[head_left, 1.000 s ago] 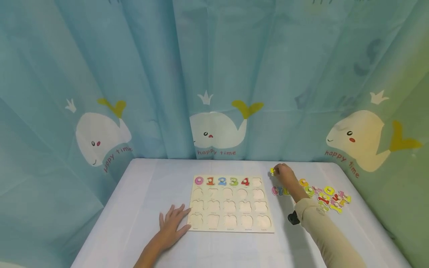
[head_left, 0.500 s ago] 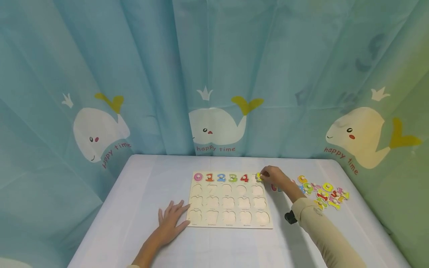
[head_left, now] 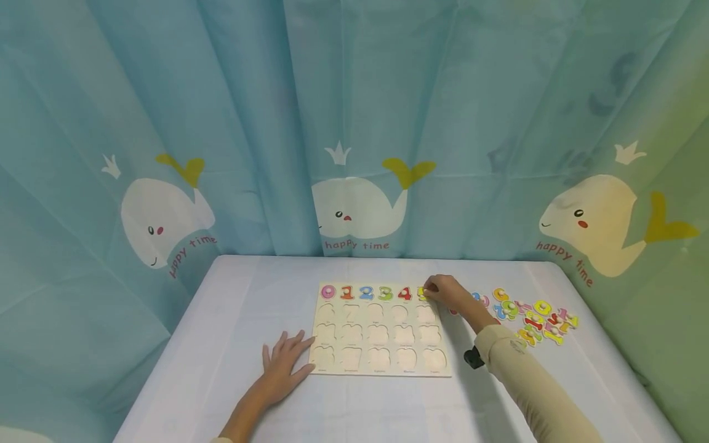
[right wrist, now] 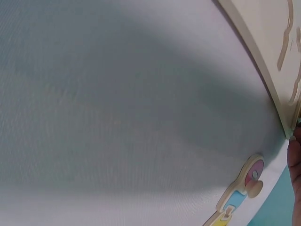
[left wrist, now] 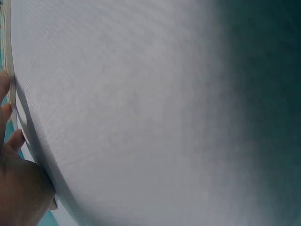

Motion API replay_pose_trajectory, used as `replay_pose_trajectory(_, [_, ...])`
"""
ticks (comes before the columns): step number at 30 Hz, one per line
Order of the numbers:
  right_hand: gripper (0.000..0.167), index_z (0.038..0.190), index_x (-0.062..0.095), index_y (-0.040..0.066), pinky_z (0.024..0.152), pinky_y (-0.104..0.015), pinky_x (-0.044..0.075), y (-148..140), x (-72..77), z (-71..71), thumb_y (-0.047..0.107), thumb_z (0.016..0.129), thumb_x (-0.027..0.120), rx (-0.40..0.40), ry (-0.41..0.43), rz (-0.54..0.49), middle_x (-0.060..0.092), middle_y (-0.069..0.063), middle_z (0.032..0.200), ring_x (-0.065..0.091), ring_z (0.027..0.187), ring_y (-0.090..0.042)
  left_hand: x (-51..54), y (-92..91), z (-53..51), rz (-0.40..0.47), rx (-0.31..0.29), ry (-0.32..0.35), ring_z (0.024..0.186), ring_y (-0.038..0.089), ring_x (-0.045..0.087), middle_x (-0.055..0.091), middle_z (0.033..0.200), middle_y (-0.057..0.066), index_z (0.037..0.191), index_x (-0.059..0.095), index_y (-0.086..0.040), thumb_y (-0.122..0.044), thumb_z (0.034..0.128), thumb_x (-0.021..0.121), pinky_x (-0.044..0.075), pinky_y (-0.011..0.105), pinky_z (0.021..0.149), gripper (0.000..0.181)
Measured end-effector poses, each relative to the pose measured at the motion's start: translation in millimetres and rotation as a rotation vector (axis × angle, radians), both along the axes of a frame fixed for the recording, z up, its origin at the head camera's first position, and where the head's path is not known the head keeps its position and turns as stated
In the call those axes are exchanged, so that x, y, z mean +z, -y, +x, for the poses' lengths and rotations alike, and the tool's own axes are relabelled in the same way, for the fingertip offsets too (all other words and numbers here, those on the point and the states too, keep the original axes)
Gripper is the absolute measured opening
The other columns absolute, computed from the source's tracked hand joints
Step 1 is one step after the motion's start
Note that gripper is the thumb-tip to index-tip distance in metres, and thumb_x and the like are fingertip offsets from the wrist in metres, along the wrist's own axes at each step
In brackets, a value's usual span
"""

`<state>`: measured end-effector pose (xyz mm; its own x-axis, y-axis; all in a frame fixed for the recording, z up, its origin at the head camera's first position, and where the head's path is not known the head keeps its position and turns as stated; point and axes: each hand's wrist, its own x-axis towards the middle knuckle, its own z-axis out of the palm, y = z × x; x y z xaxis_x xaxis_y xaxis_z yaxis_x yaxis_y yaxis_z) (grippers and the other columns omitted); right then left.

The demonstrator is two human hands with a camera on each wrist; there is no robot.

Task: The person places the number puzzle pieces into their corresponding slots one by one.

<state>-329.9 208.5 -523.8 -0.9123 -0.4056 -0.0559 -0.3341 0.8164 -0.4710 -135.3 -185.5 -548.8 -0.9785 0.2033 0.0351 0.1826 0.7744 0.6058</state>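
Note:
A pale wooden board with rows of shallow recesses lies on the table; coloured numbers 0 to 4 fill its top row from the left. My right hand pinches the yellow number 5 at the top right recess, its fingers covering part of the piece. In the right wrist view, fingertips of that hand are at the board's corner. My left hand rests flat with fingers spread, fingertips touching the board's left edge; the left wrist view shows it beside that edge.
Several coloured number pieces with knobs lie loosely on the table to the right of the board, some partly behind my right forearm. A small black object is at my right sleeve. A blue curtain with whales hangs behind the table.
My right hand has moved left from the table beyond the board, bringing the yellow 5 to the top right recess. My left hand has stayed at the board's left edge.

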Motion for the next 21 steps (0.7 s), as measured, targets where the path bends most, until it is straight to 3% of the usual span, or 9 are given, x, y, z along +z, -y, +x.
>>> replay_pose_trajectory(8, [0.016,0.093,0.064,0.0,0.072,-0.036,0.051,0.2,-3.0,3.0,0.015,0.089,0.066,0.031,-0.016,-0.05,0.062,-0.005,0.083,0.059,0.079,-0.019,-1.2,-0.5,0.1,0.002,-0.003,-0.01,0.135,0.048,0.014,0.039,0.143,0.017,0.136,0.05,-0.015,-0.035,0.0905,0.06,-0.009,0.071,0.097,0.051])
replay_pose_trajectory(15, [0.015,0.096,0.065,-0.002,0.076,-0.037,0.051,3.1,-8.7,1.0,0.011,0.088,0.067,-0.029,-0.017,-0.041,0.063,-0.006,0.084,0.059,0.081,-0.02,-1.5,0.4,0.3,-0.01,0.002,-0.003,0.135,0.048,0.014,0.039,0.143,0.017,0.136,0.05,-0.015,-0.034,0.09,0.061,-0.008,0.071,0.097,0.051])
replay_pose_trajectory(21, [0.02,0.099,0.065,-0.001,0.076,-0.036,0.05,1.7,-6.0,3.3,0.017,0.09,0.065,-0.041,0.001,-0.02,0.063,-0.005,0.086,0.058,0.081,-0.019,-0.7,1.1,0.2,-0.02,-0.003,0.004,0.135,0.048,0.014,0.038,0.144,0.017,0.136,0.049,-0.015,-0.035,0.0903,0.061,-0.008,0.071,0.097,0.051])
